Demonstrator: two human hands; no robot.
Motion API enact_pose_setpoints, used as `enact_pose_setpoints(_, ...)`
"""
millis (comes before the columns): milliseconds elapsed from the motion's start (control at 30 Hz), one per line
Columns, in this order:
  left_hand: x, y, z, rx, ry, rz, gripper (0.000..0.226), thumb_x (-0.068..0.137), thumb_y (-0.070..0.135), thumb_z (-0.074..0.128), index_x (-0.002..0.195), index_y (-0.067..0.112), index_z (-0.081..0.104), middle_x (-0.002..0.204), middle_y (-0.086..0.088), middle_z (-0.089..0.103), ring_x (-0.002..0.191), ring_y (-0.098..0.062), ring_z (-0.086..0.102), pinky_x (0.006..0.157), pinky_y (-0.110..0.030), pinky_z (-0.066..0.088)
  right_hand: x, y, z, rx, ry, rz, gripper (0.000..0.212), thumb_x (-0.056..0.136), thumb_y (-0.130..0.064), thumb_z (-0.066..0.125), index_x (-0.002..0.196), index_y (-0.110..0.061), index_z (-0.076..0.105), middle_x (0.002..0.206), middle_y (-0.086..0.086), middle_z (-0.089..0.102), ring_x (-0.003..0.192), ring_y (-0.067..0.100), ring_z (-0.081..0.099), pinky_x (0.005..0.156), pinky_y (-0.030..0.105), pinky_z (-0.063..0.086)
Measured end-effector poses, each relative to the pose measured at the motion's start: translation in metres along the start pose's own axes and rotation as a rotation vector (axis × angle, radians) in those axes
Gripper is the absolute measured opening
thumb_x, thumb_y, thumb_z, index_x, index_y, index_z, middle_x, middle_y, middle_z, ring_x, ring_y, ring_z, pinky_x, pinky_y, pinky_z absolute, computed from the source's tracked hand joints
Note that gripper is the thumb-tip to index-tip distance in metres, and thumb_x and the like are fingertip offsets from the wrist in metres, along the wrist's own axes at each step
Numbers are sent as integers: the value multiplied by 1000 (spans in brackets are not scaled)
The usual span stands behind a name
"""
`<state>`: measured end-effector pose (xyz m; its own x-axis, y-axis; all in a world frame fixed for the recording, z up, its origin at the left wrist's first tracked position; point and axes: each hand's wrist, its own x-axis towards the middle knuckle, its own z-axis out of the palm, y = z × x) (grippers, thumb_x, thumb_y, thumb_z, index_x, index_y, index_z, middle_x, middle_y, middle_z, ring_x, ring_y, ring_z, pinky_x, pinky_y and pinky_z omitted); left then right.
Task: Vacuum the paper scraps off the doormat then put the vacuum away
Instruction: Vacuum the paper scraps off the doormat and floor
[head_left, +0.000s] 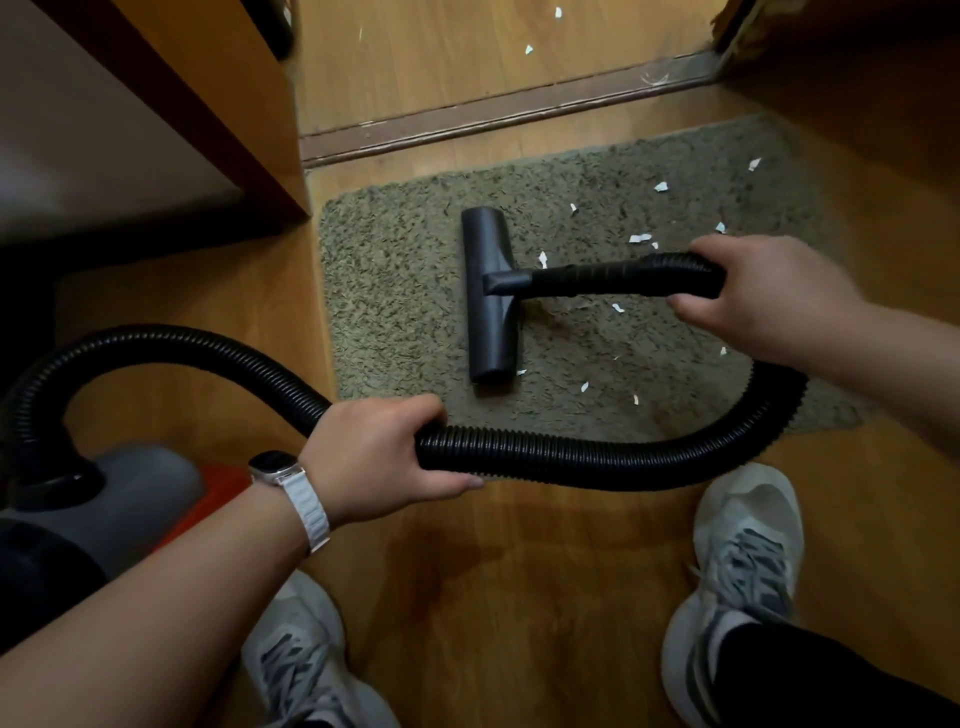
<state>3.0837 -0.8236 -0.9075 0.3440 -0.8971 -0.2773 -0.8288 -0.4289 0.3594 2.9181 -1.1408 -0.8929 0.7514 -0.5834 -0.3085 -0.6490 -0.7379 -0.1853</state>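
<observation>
Starting at the left edge: vacuum (104, 499), smooth grey shell over a red base, cut off by the frame, sitting on the glossy wooden floor (519, 571) below a tall orange-brown cabinet (208, 104) whose sharp lower corner ends near the mat's back left corner. Rising from the vacuum in a high arch, then dipping rightward: black ribbed hose (519, 457). Gripped mid-run by the left hand (374, 457), fingers curled over the top, thumb underneath, white-strapped watch (283, 467) on the wrist. Lying ahead, just short of a worn threshold strip (493, 119): doormat (395, 291), shaggy olive pile, rounded corners, bare floor along its left and near edges. Resting flat on the mat, left of centre: nozzle (491, 296), a dark smooth T-shaped bar running front to back, open pile on its left. Scattered to its right and by its near end: paper scraps (640, 238), small, white, torn; a few more beyond the threshold. Clamped round the stiff hose end behind the nozzle: right hand (769, 296), fingers wrapped tight. Looping under that forearm, over the mat's near right corner: same hose. Planted along the bottom, well apart: grey-white sneakers (743, 561).
</observation>
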Motion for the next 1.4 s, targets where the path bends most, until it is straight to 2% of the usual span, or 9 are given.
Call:
enact_pose_setpoints(133,1,4,1,4,5,17,68,64,91,40,82,28,60,61,12,57,58,-9,59,52,-31,50,-17,13,-1,31,11,34,19,89,-44,63,97,-27,60,71,0,57,63,21,53,48,28,31)
enact_pose_setpoints(233,1,5,2,1,9,44,65,64,90,43,82,29,59,62,13,58,58,-7,59,51,-31,49,-31,21,-1,59,13,27,18,88,-43,65,98,-28,60,70,-2,57,62,20,52,49,29,34)
enact_pose_setpoints(567,4,9,10,51,-61,113,61,65,88,44,77,29,54,62,14,55,57,-11,59,50,-30,49,-65,24,33,-78,-43,-99,32,80,-49,61,108,-34,58,90,-3,60,89,28,64,60,31,45)
enact_pose_setpoints(633,4,10,13,57,-61,103,62,64,89,43,76,29,55,61,14,54,56,-11,59,49,-29,47,-66,32,35,-42,-41,-75,30,80,-47,63,106,-33,59,90,-3,62,88,28,63,61,32,47)
enact_pose_setpoints(733,8,14,14,53,-73,94,64,64,90,42,77,29,56,62,13,56,57,-11,59,51,-31,50,-67,43,30,13,-59,-31,23,82,-39,67,103,-31,61,84,-4,61,76,24,56,57,31,40)
enact_pose_setpoints(833,13,19,13,63,-85,97,66,63,91,39,79,29,56,62,14,56,57,-8,57,52,-29,49,-70,50,22,51,-51,16,27,82,-36,69,107,-25,64,85,0,63,78,25,57,57,33,41)
enact_pose_setpoints(1067,14,17,11,82,-84,118,66,64,89,40,80,28,58,63,12,57,58,-12,60,52,-31,49,-66,39,36,49,-27,-30,19,81,-44,60,93,-30,55,79,-5,56,80,26,59,58,32,42)
enact_pose_setpoints(1267,14,17,11,71,-43,128,62,65,88,44,77,28,57,60,12,56,56,-11,59,48,-30,48,-61,35,34,110,-32,-12,28,81,-43,64,106,-31,62,85,-3,60,85,26,59,61,32,40)
enact_pose_setpoints(1400,13,17,10,66,-49,102,64,64,89,43,78,28,58,61,12,57,57,-11,59,50,-32,49,-59,40,28,251,-27,88,26,84,-39,69,108,-31,64,81,-3,62,74,21,57,60,35,44)
